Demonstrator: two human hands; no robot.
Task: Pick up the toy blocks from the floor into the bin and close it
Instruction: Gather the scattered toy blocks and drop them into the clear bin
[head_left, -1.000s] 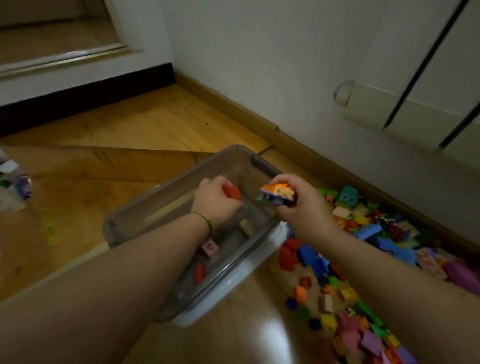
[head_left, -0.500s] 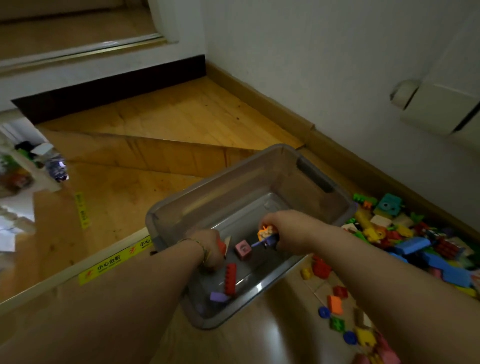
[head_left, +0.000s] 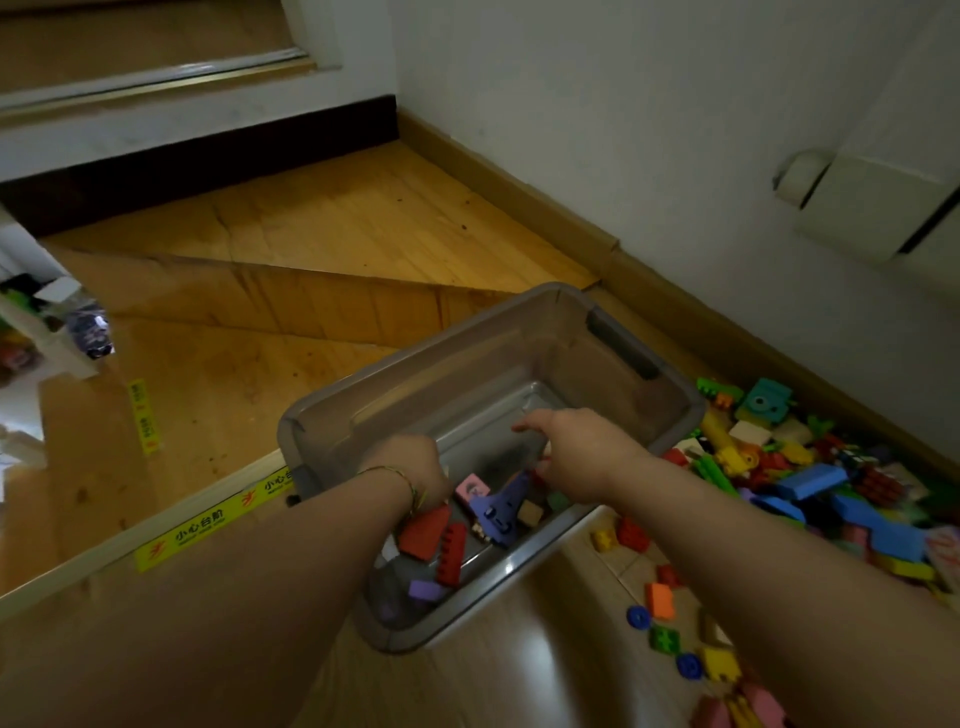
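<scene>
A translucent grey bin (head_left: 467, 374) stands open on the wooden floor, with no lid in view. Inside lie a red wedge (head_left: 423, 532), a red brick (head_left: 451, 553), a purple piece (head_left: 498, 506), a pink cube (head_left: 472, 488) and a tan cube (head_left: 530, 512). My left hand (head_left: 410, 462) is down inside the bin's near-left corner, its fingers bent downward just above the red wedge with the tips hidden. My right hand (head_left: 576, 452) hovers over the bin's middle, fingers spread and holding nothing. A heap of coloured blocks (head_left: 810, 478) covers the floor right of the bin.
Loose blocks (head_left: 660, 600) lie scattered by the bin's near-right corner. Yellow warning tape (head_left: 208, 525) marks a step edge to the left, with lower wooden stairs beyond. A baseboard (head_left: 519, 187) and white wall run behind, with a white wall fixture (head_left: 872, 208) at the right.
My right hand let go of the purple-and-orange piece, which now lies in the bin, and spread its fingers. My left hand sank deeper into the bin with the red block.
</scene>
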